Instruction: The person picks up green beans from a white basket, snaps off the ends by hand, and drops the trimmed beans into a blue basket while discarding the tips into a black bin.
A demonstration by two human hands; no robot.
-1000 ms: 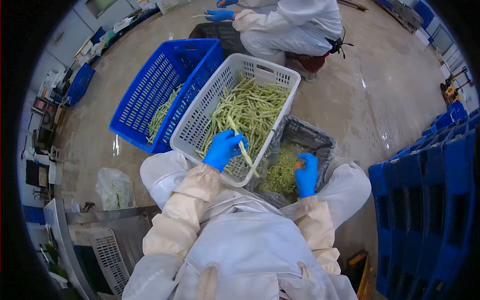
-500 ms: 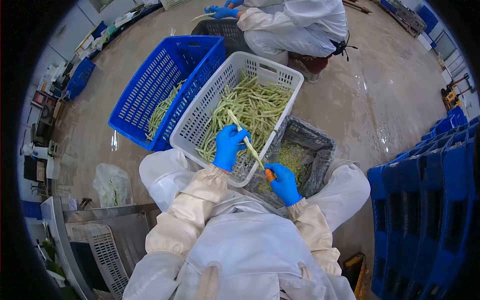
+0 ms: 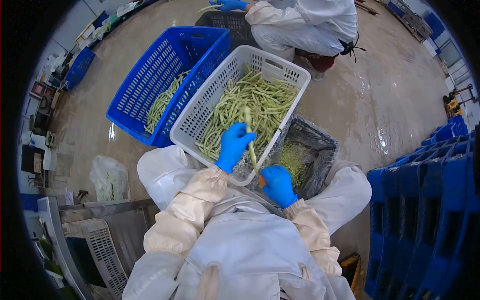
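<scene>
My left hand point(image 3: 234, 146), in a blue glove, is closed around a long pale green bean point(image 3: 252, 157) above the white basket's near end. The bean stands steeply, its far end blurred. My right hand point(image 3: 278, 186), also gloved in blue, grips a small tool with an orange handle point(image 3: 262, 181) close to the bean's near end; its working part cannot be made out. Many loose green beans point(image 3: 255, 102) lie in the white perforated basket point(image 3: 187, 126). Beside it, a crate lined with black plastic point(image 3: 326, 146) holds green trimmings point(image 3: 292, 162).
A blue basket point(image 3: 131, 95) with some beans stands to the left. Ahead, a co-worker point(image 3: 305, 27) in white sits by a dark crate point(image 3: 225, 25). Blue pallets point(image 3: 420, 220) are stacked on the right. A clear bag point(image 3: 110, 177) and a metal frame point(image 3: 107, 205) are at left.
The bean has swung more upright, and my right hand has shifted slightly left with the orange-handled tool. The view has tilted a little; the co-worker's hands sit higher in it.
</scene>
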